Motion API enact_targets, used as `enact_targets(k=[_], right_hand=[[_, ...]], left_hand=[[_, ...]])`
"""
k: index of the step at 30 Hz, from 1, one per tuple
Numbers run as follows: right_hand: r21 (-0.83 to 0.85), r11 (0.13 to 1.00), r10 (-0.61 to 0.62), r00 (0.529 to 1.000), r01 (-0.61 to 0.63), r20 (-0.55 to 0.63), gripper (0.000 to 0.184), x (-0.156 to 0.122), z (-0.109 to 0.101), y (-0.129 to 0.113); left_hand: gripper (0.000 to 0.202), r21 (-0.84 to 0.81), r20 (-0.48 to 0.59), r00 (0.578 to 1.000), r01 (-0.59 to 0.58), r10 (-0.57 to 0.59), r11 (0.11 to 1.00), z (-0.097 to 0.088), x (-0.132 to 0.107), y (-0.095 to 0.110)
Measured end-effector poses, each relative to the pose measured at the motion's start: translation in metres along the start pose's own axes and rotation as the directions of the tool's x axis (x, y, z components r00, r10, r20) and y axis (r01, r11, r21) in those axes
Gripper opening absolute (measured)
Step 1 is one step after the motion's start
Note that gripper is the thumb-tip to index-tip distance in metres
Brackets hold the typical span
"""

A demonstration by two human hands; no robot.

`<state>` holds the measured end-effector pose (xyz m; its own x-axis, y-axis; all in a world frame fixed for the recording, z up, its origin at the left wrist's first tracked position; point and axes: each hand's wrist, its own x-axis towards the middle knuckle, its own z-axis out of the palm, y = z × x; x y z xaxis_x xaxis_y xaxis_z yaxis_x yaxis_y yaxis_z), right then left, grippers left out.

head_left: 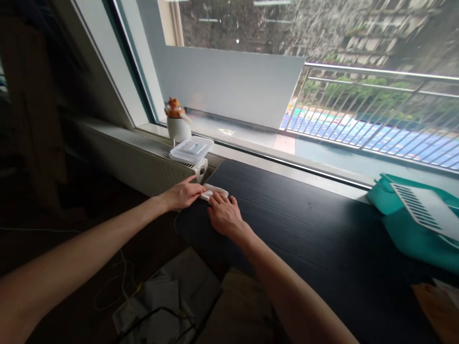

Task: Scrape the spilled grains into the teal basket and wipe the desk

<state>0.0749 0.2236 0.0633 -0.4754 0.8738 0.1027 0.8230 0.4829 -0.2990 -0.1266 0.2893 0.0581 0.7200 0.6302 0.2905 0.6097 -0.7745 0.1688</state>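
A small white folded tissue (219, 189) lies at the far left corner of a dark desk (301, 224). My left hand (182, 196) pinches its left end between thumb and curled fingers, with the index finger stretched out toward the radiator. On the right part of the tissue, my right hand (225, 214) rests from above, palm down, its fingers extended and slightly apart. The underside of the tissue is hidden.
A clear plastic lid or box (191, 149) and a white cup with an orange animal-shaped top (178, 125) stand by the window on the radiator (143, 157). At right sits a teal plastic bin (412, 224). Cables (124, 272) and boxes (161, 301) lie below the desk.
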Motion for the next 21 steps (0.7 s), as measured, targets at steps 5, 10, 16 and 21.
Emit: enact_targets(k=[5,10,16,21], right_hand=[[0.051,0.998,-0.017,0.997,0.021,-0.072,0.043,-0.065,0.011,-0.041],[0.062,0.998,-0.007,0.992,0.015,-0.126,0.043,-0.124,0.014,-0.049],[0.014,0.996,0.092,0.975,-0.091,-0.205,0.041,-0.206,0.003,-0.008],[-0.176,0.954,0.167,0.920,-0.241,-0.355,0.039,-0.291,-0.012,0.045]], left_hand=[[0.026,0.007,-0.004,0.999,-0.035,0.035,0.999,-0.012,-0.054,0.053],[0.026,0.009,-0.050,0.996,-0.075,0.076,0.997,-0.009,-0.072,0.113],[0.025,-0.047,-0.069,0.976,-0.208,0.204,0.977,0.021,-0.030,0.188],[0.023,-0.131,-0.077,0.944,-0.327,0.320,0.936,0.059,0.036,0.259]])
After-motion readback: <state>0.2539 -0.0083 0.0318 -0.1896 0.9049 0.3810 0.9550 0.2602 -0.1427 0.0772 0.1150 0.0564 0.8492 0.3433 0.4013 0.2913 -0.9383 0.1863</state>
